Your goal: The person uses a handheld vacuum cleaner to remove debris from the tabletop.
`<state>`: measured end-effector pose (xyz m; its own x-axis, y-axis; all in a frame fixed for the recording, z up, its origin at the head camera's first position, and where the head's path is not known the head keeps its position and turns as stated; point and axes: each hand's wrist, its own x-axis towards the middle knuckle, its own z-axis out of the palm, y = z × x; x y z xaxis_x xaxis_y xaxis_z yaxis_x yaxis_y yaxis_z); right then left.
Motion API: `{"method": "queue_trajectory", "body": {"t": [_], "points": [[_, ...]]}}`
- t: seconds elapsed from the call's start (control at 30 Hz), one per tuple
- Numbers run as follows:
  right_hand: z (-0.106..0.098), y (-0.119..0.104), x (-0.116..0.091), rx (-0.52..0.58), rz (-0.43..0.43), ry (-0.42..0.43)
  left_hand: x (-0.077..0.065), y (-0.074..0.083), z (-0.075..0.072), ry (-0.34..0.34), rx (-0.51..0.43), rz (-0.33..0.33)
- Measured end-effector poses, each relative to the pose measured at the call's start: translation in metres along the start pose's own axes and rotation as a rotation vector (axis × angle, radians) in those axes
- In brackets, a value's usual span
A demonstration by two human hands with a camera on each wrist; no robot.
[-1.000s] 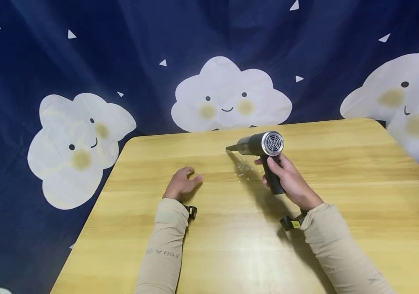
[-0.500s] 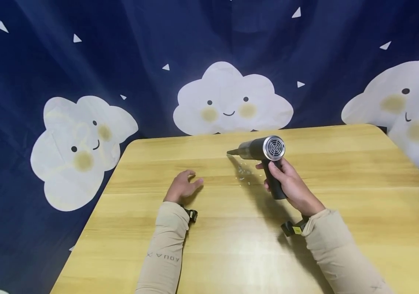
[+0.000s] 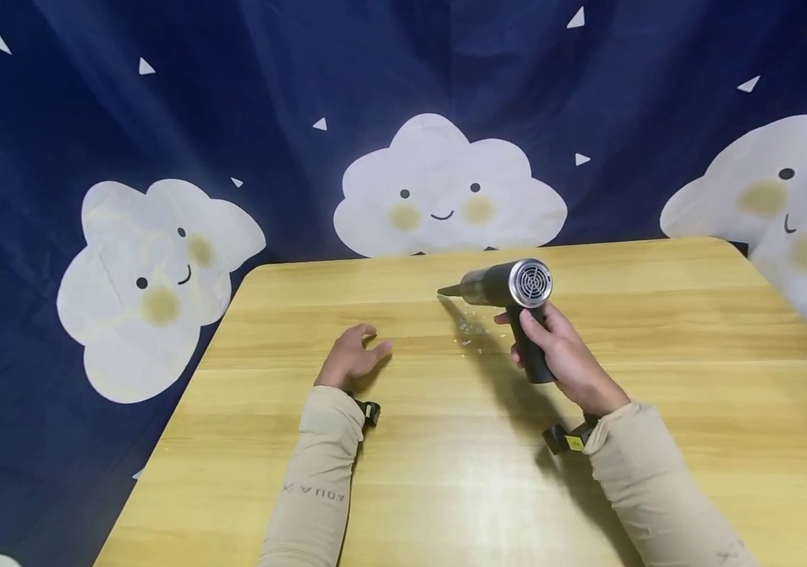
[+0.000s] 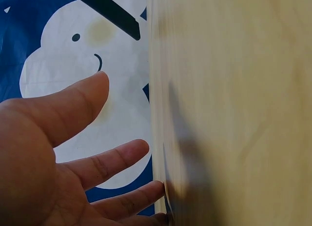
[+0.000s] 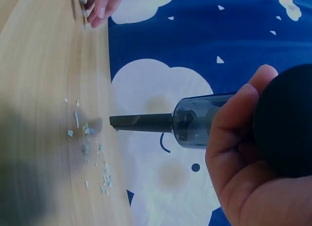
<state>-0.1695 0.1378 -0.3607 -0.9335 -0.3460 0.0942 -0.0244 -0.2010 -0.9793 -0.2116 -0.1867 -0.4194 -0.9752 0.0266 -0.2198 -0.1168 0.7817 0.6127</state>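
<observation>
2 sleeved arms (image 3: 314,488) reach over the table (image 3: 446,472), the left hand (image 3: 352,358) relaxed with fingers apart, the right hand (image 3: 566,350) gripping the handle (image 3: 534,354) of a handheld vacuum (image 3: 494,285) above it. Pale scraps (image 5: 86,148) lie near the nozzle (image 3: 449,291); a cloud-print curtain (image 3: 290,79) hangs behind.

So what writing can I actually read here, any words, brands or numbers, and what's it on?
"AQUA X": on the left sleeve, upside down in the head view.
Right sleeve: a faint mark, too blurred to read.
Right wrist device's yellow label: too small to read.
Handheld blower: no writing visible.
I can make out no numbers.
</observation>
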Motion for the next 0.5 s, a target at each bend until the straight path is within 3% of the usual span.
{"method": "queue_trajectory", "body": {"t": [0.5], "points": [[-0.0027,-0.0018,-0.0025,-0.031,-0.023,-0.010,0.0010,-0.0011,0.0014,0.001,0.006,0.006]]}}
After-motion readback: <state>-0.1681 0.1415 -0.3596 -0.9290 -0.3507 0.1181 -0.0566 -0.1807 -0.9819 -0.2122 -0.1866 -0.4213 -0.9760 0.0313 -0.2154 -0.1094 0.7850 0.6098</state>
